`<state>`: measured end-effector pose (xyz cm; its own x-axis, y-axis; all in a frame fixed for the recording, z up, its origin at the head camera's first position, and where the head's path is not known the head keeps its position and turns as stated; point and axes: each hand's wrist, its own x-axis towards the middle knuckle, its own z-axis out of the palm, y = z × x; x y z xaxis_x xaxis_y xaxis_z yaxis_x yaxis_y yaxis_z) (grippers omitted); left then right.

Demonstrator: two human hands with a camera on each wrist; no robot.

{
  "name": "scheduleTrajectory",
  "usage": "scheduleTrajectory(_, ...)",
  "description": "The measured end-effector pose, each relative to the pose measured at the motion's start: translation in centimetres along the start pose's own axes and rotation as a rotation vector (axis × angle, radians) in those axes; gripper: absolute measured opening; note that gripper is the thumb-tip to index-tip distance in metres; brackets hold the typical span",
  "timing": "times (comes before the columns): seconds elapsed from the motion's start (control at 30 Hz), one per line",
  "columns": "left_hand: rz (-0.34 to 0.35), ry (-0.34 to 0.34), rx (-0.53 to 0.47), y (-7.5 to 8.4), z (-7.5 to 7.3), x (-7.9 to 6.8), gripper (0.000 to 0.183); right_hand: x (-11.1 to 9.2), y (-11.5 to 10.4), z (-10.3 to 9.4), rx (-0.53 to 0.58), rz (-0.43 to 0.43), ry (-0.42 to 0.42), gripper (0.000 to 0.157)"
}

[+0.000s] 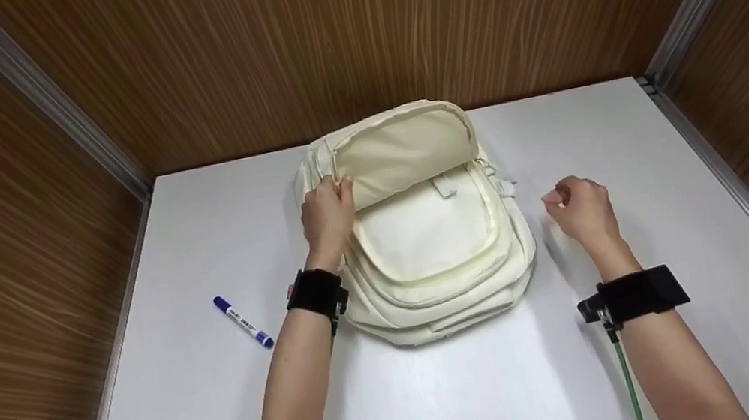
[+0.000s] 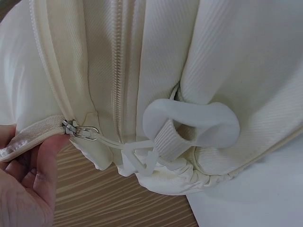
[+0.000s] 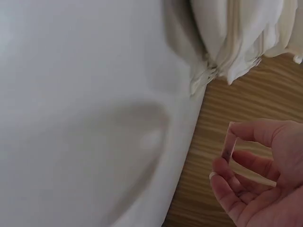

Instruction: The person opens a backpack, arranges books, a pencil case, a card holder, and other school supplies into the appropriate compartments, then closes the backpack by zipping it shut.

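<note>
A cream backpack [image 1: 424, 232] lies on the table with one zipped compartment open and its flap [image 1: 410, 147] lifted. My left hand [image 1: 329, 214] pinches the flap's left edge, close to a metal zipper pull [image 2: 85, 132] in the left wrist view. Beside that, a white plastic buckle [image 2: 203, 120] hangs on a webbing strap. To the right of the backpack, apart from it, my right hand [image 1: 581, 209] is raised with curled fingers. Between its thumb and fingers, the right wrist view shows what looks like a small clear straight-edged piece [image 3: 228, 144]; its kind is unclear.
A blue-and-white marker [image 1: 243, 321] lies on the white table [image 1: 446, 411], left of my left forearm. Wood-grain panels [image 1: 346, 40] stand behind and at both sides. A green cable [image 1: 630, 388] runs from the right wrist camera along the forearm.
</note>
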<state>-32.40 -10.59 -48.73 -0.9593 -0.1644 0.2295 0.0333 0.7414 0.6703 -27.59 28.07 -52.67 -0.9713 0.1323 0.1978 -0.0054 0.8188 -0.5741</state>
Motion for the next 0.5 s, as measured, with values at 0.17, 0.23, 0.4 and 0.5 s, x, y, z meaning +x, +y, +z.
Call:
scheduleTrajectory(0.17, 0.010, -0.010, -0.002, 0.0, -0.1, -0.1, 0.037, -0.1, -4.3, 1.1, 0.103, -0.223, 0.088, 0.019)
scheduleTrajectory(0.23, 0.013, -0.010, -0.002, 0.0, -0.1, -0.1, 0.037, -0.2, -6.0, 1.5, 0.154, -0.330, 0.091, 0.017)
scheduleTrajectory(0.4, -0.002, -0.002, 0.002, 0.0, 0.0, -0.1, 0.036, -0.4, -9.4, 2.9, 0.221, -0.525, -0.047, 0.021)
scheduleTrajectory(0.5, -0.010, -0.003, 0.003, -0.1, 0.0, -0.1, 0.036, -0.7, -10.9, 3.9, 0.236, -0.566, -0.154, 0.021)
